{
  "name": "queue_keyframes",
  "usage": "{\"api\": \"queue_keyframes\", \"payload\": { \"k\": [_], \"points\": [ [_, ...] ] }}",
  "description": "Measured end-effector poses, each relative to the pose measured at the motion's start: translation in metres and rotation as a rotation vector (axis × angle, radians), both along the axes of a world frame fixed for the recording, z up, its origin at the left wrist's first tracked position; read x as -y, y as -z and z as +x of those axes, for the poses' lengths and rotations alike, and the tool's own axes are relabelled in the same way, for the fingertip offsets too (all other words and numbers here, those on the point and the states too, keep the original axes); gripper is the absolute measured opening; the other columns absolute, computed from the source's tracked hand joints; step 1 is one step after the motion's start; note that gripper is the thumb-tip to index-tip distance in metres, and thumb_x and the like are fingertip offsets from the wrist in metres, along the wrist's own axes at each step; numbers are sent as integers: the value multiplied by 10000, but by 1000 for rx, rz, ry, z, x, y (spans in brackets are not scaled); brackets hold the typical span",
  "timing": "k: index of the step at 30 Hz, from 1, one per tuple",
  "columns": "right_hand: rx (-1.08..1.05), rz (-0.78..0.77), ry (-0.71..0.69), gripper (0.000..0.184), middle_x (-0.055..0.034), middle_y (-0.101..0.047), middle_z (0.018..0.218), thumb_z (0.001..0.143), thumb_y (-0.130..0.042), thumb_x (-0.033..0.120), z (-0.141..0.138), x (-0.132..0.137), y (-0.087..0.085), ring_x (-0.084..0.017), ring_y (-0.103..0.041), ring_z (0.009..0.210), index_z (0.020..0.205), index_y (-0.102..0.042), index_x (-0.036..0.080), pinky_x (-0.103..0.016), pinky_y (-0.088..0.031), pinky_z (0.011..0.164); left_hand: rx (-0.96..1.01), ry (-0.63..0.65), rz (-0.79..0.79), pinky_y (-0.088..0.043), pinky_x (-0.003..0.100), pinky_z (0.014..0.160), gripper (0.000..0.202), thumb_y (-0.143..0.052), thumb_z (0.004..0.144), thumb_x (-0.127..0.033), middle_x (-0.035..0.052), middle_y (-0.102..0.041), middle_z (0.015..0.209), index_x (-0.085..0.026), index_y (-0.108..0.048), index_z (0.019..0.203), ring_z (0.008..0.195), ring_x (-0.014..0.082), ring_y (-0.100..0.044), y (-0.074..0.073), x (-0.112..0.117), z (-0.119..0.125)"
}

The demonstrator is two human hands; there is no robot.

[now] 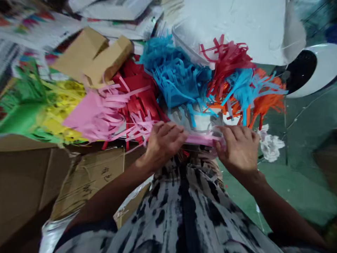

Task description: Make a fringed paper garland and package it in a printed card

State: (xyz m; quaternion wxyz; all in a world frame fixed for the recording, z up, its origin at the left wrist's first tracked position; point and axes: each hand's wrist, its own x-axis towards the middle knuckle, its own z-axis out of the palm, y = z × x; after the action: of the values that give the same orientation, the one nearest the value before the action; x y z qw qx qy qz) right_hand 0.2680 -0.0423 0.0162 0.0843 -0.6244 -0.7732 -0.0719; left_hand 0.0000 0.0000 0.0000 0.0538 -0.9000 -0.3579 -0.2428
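Directions take the pink strip (201,140) as the clock centre, with twelve o'clock at the far side. Green paper (21,112) lies at nine o'clock, followed inward by yellow fringed paper (61,123). A cardboard box (91,182) stands between eight and nine, below the paper. Pink fringed paper (84,112) lies between nine and ten, next to red fringed paper (142,93) at ten. The left hand (167,142) is at nine o'clock, fingers bent and close together, fingertips at the strip's left end; whether it clamps the strip cannot be told. Blue fringed paper (179,82) occupies eleven o'clock. The strip runs between the two hands at the near edge of the work area. The right hand (238,146), at three o'clock, curls its fingers over the strip's right end with the thumb beneath, apparently pinching it. Light-blue fringe (244,91) and orange fringe (273,98) lie between one and two. The step in hand appears to be spreading or straightening the strip; the next move calls for even control of both ends, clear of neighbouring fringes.
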Motion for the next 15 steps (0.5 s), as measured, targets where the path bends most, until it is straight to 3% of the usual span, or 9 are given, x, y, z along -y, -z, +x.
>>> {"api": "queue_keyframes", "payload": {
  "k": [4,7,12,15],
  "points": [
    [-141,141,-245,361,-61,-775,1271,968,-582,149,2,10,1,-276,-651,1176,1297,-708,231,-460,-427,1037,-42,180,-7,-426,438,1045,97,-669,1030,-230,-40,-820,1047,-258,-713,1112,1040,179,-700,8,1,5],
    [-159,123,-400,386,-35,-780,1302,972,-603,92,-12,18,10,-252,-671,1193,1316,-709,232,-463,-411,1098,-65,226,-11,-416,476,1148,142,-667,1030,-230,-43,-817,1074,-254,-696,1167,1042,171,-713,12,2,4],
    [-177,108,-364,356,-31,-799,1269,956,-674,103,-21,24,21,-259,-709,1159,1294,-715,210,-494,-403,1106,-119,285,-42,-325,553,1300,303,-624,1019,-121,-16,-798,1229,-250,-668,1290,1203,213,-706,6,0,-27],
    [-209,127,-363,351,-20,-811,1236,924,-709,118,-14,23,22,-274,-715,1160,1261,-719,217,-521,-390,1119,-54,179,-78,-326,656,1276,338,-626,968,-85,-22,-796,1239,-278,-703,1235,1248,267,-687,-4,-2,-61]
  ]
}}
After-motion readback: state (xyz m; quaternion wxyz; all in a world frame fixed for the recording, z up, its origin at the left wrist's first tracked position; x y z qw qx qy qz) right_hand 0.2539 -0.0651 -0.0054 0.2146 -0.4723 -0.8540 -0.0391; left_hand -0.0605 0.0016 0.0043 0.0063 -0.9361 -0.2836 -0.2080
